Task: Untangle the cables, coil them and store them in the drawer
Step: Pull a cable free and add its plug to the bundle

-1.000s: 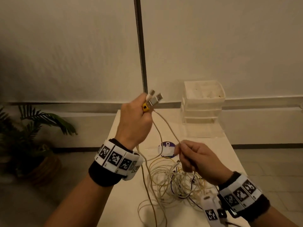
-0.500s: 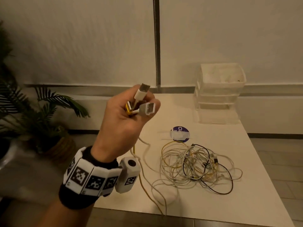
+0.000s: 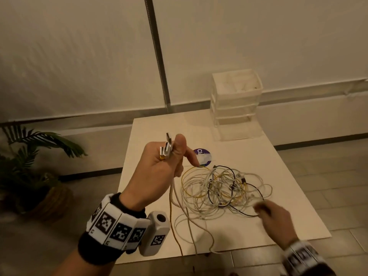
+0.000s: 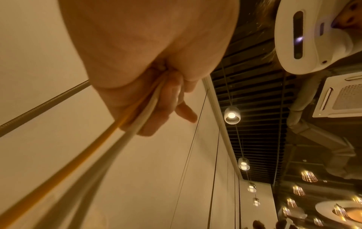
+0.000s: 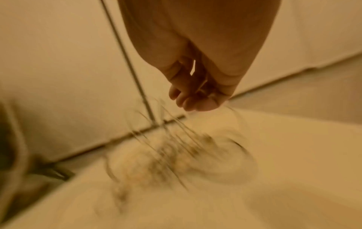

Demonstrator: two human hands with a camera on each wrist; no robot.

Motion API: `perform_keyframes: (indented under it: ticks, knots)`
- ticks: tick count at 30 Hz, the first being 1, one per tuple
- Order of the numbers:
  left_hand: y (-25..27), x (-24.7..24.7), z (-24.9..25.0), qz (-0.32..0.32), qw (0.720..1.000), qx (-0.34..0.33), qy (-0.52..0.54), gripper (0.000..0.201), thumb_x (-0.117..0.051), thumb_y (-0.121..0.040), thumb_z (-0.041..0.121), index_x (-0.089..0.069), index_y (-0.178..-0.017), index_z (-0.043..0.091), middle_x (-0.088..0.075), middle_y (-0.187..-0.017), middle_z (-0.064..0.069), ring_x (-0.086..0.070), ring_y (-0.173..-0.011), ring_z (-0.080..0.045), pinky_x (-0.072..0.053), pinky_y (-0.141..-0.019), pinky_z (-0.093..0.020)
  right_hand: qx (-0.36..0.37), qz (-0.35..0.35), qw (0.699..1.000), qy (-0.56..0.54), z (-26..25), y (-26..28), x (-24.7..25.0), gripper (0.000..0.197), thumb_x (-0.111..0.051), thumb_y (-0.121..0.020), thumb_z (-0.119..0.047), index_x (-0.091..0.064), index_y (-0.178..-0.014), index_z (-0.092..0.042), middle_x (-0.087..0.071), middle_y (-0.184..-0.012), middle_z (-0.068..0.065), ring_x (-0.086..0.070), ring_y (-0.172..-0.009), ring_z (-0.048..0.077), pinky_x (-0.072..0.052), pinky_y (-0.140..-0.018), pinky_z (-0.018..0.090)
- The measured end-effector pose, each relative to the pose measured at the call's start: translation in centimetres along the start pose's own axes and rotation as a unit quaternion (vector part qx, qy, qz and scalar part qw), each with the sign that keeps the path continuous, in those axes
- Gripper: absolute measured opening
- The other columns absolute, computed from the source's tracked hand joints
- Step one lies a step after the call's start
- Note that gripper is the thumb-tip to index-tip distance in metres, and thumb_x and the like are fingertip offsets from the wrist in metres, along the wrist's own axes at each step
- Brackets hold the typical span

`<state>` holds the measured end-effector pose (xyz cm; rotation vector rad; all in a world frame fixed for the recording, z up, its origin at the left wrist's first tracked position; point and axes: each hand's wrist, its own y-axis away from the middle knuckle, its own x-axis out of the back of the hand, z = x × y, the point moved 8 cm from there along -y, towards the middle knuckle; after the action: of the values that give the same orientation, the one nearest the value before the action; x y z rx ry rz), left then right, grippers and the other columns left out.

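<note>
My left hand point(image 3: 169, 154) is raised over the table's left side and grips several cable ends, their USB plugs point(image 3: 167, 145) sticking up past the thumb. A yellow cable point(image 3: 170, 208) and white cables point(image 3: 180, 202) hang from that fist to the table; in the left wrist view the left hand point(image 4: 156, 106) curls round the cables point(image 4: 125, 133). A tangle of white, yellow and black cables point(image 3: 225, 188) lies mid-table. My right hand point(image 3: 273, 218), blurred, is at the tangle's near right edge beside a black cable point(image 3: 247, 215); the right hand's point(image 5: 195, 99) fingers are bunched, their grip unclear.
A clear plastic drawer unit point(image 3: 236, 104) stands at the table's far end. A purple round sticker point(image 3: 203, 156) lies on the white table point(image 3: 288, 196). A potted plant point(image 3: 29, 166) stands on the floor to the left. A wall with a metal strip is behind.
The right hand let go of the cable it pinched, left the view, and has come back at the tangle's near right edge. The left hand stays raised, holding the plugs.
</note>
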<state>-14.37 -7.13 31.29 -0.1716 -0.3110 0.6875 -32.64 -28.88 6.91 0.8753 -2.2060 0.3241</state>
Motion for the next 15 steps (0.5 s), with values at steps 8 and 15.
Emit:
perform_keyframes:
  ticks: [8, 15]
  knots:
    - [0.9, -0.8, -1.7, -0.015, 0.997, 0.078, 0.008, 0.056, -0.041, -0.093, 0.051, -0.067, -0.074, 0.005, -0.030, -0.048, -0.004, -0.033, -0.038, -0.014, -0.043, -0.041, -0.034, 0.334, -0.210, 0.884, 0.249, -16.2, -2.8, -13.3, 0.029, -0.045, -0.090, -0.016, -0.059, -0.115, -0.013, -0.059, -0.117, 0.008, -0.053, -0.111, 0.028, -0.048, -0.090, 0.042]
    - [1.2, 0.9, -2.6, 0.006, 0.996, 0.089, 0.020, 0.051, -0.041, -0.091, 0.050, -0.067, -0.068, 0.012, -0.029, -0.052, -0.005, -0.027, -0.040, -0.011, -0.029, -0.041, -0.020, 0.087, -0.201, 0.953, 0.211, -7.6, -5.2, -12.2, 0.029, -0.044, -0.088, -0.018, -0.061, -0.108, -0.008, -0.060, -0.115, 0.012, -0.057, -0.109, 0.031, -0.046, -0.087, 0.032]
